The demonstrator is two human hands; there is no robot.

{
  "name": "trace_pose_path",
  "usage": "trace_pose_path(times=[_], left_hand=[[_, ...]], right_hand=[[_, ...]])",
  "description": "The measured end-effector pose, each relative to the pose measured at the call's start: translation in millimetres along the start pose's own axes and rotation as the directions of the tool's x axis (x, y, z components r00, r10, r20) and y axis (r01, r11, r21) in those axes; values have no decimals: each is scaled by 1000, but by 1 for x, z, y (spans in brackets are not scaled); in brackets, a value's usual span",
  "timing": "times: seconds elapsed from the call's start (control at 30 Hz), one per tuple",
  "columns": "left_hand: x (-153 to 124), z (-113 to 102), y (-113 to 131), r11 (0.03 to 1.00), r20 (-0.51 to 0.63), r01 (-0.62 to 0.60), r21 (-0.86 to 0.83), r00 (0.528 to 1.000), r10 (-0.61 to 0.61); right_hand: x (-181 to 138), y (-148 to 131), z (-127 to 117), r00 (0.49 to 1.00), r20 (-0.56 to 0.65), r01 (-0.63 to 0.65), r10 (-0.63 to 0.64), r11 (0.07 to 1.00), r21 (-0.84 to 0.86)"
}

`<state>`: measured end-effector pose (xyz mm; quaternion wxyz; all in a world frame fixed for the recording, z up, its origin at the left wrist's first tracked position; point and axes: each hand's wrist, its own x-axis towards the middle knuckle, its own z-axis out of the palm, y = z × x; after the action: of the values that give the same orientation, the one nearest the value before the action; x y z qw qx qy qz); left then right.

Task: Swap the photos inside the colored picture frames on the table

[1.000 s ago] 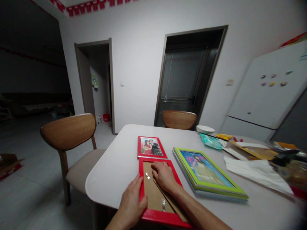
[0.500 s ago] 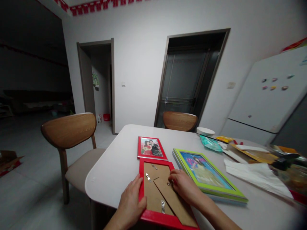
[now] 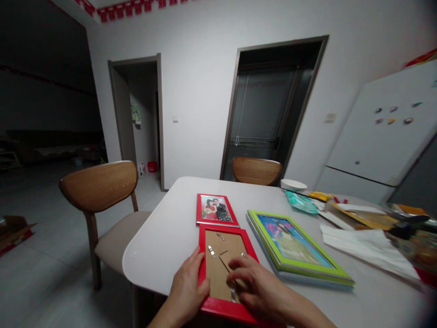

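A red picture frame (image 3: 208, 233) lies face down at the near edge of the white table (image 3: 164, 237), its brown backing board (image 3: 215, 273) and metal clips showing. My left hand (image 3: 187, 284) rests on the frame's left edge, fingers flat and thumb on the red border. My right hand (image 3: 254, 287) lies on the lower right of the backing, fingers curled near a lower clip. A small red framed photo (image 3: 215, 209) lies face up just beyond. To the right sits a green framed picture (image 3: 293, 243) on top of other frames.
White paper (image 3: 362, 246), a teal packet (image 3: 300, 202), a white bowl (image 3: 292, 184) and clutter fill the table's right side. Wooden chairs stand at the left (image 3: 99, 187) and far side (image 3: 256, 169). A white fridge (image 3: 382, 132) is at right.
My right hand has slid from the top of the backing board down to its lower right. The left hand stays on the frame's left edge.
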<state>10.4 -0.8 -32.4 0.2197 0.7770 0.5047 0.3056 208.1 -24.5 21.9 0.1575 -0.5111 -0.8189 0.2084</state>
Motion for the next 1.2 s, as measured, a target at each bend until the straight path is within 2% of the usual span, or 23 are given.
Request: trace_pose_path(times=[0.1,0.33,0.4,0.6,0.83,1.1,1.2], left_hand=[[-1,0,0,1000,-6,-1,-15,1000,1],[0,0,1,1000,-6,5,-15,1000,-5],[0,-1,1,1000,-4,12,-16,1000,-12],[0,-2,2,1000,10,12,-2,1000,-12],[0,1,-1,1000,1,15,-19,1000,-15],[-1,0,0,999,-2,34,-7,999,-34],[-2,-6,6,997,22,40,-61,999,-39]], right_hand=[[-3,-8,6,1000,11,-3,2,999,33],[6,1,25,991,-130,8,-9,1000,-7],[5,4,22,989,-144,-24,22,1000,-8],[1,15,16,959,-195,-230,204,966,-120],[2,9,24,949,-233,-244,214,964,-109],[6,13,13,928,-299,-242,221,970,-34],[9,7,8,919,-324,-248,224,968,-34]])
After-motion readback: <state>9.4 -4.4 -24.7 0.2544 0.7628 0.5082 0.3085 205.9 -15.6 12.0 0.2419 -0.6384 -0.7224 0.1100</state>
